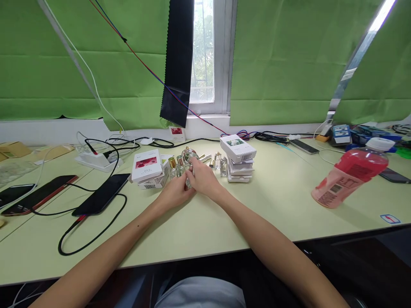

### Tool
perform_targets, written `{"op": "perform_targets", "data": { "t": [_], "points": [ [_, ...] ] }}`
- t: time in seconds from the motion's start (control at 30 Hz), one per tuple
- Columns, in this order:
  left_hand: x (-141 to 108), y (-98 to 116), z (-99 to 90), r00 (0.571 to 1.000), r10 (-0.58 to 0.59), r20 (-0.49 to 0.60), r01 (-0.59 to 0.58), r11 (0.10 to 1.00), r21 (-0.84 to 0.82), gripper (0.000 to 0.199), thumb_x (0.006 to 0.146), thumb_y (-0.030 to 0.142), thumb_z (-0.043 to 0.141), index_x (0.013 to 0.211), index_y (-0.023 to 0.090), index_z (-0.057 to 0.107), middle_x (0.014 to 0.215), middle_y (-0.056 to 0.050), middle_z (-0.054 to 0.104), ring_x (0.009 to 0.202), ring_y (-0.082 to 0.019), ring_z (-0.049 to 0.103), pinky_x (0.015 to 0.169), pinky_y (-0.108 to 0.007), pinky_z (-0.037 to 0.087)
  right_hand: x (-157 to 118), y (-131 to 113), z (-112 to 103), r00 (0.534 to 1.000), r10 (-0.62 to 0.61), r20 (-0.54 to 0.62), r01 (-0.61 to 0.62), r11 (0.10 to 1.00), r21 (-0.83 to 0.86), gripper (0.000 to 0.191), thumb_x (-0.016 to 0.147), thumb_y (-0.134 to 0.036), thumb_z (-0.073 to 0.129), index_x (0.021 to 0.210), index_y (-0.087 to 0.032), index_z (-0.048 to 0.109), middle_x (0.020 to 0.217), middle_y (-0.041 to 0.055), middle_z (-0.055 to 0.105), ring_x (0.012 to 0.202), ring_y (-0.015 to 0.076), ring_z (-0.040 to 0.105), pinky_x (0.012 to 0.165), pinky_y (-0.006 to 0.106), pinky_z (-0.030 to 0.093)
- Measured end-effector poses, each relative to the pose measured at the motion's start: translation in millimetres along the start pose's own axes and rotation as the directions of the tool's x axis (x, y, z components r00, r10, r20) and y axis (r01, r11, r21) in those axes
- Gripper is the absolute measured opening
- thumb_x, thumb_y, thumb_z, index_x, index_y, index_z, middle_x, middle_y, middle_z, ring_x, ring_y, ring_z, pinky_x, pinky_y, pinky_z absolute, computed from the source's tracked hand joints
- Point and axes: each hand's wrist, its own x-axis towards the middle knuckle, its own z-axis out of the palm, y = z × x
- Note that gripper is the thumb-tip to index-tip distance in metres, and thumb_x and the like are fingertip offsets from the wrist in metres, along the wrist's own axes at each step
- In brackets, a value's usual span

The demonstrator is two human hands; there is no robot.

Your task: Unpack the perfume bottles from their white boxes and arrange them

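My left hand (177, 190) is closed round a small clear glass bottle (188, 182), most of it hidden by fingers. My right hand (203, 176) presses against the left, its fingers pinched at the top of the same bottle. Just beyond them several small glass bottles stand together, one with a gold cap (172, 162). A rounder glass bottle (189, 153) shows behind my right fingers. To the right of my hands are small clear bottles (217, 161) beside a stack of white boxes (239, 149). Another stack of white boxes (147, 167) lies left of the bottles.
A black phone (102, 196) with a looping cable and a second phone (40, 194) lie on the left. A white power strip (98, 160) sits behind. At right a drink bottle (351, 173) with red liquid stands tilted in view. Cables (269, 137) run along the wall.
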Motion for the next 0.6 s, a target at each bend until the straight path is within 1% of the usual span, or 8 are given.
{"op": "perform_targets", "data": {
  "t": [0.1, 0.23, 0.4, 0.6],
  "points": [
    [-0.8, 0.7, -0.1, 1.000, 0.002, -0.006, -0.002, 1.000, 0.012, 0.043, 0.087, 0.043, 0.050, 0.119, 0.015, 0.054, 0.068, -0.002, 0.064, 0.060, -0.020, 0.057, 0.056, -0.029, 0.031, 0.7, 1.5, 1.5, 1.000, -0.012, -0.015, 0.012, 1.000, -0.001, 0.009, 0.096, -0.026, 0.047, 0.105, -0.023, 0.046, 0.096, 0.0068, 0.066, 0.083, 0.0262, 0.063, 0.073, 0.037, 0.049],
    [-2.0, 2.2, -0.6, 1.000, -0.024, -0.002, 0.024, 0.999, 0.021, 0.035, 0.087, 0.045, 0.050, 0.109, 0.018, 0.054, 0.067, -0.002, 0.064, 0.060, -0.020, 0.058, 0.056, -0.029, 0.030, 2.5, 4.3, 2.2, 0.999, -0.041, -0.021, 0.041, 0.999, 0.008, 0.010, 0.096, -0.025, 0.046, 0.105, -0.023, 0.047, 0.094, 0.0069, 0.065, 0.086, 0.0274, 0.063, 0.073, 0.036, 0.048],
    [-2.1, 1.9, -0.3, 1.000, -0.022, 0.000, 0.022, 1.000, 0.012, 0.033, 0.088, 0.046, 0.051, 0.107, 0.019, 0.052, 0.066, 0.000, 0.063, 0.058, -0.019, 0.057, 0.055, -0.029, 0.030, 4.6, 6.0, -1.5, 0.998, -0.056, 0.010, 0.055, 0.998, 0.030, 0.011, 0.095, -0.022, 0.047, 0.105, -0.022, 0.049, 0.090, 0.0063, 0.066, 0.087, 0.0281, 0.063, 0.073, 0.035, 0.046],
    [-2.1, 0.3, 1.3, 1.000, -0.030, -0.005, 0.030, 0.999, -0.014, 0.029, 0.087, 0.045, 0.052, 0.102, 0.020, 0.051, 0.062, 0.001, 0.061, 0.055, -0.018, 0.056, 0.053, -0.029, 0.029, 6.3, 8.1, -1.4, 0.999, -0.053, -0.002, 0.053, 0.997, 0.054, 0.014, 0.093, -0.022, 0.049, 0.106, -0.022, 0.052, 0.085, 0.0047, 0.064, 0.082, 0.0256, 0.061, 0.071, 0.032, 0.044]
  ]
}}
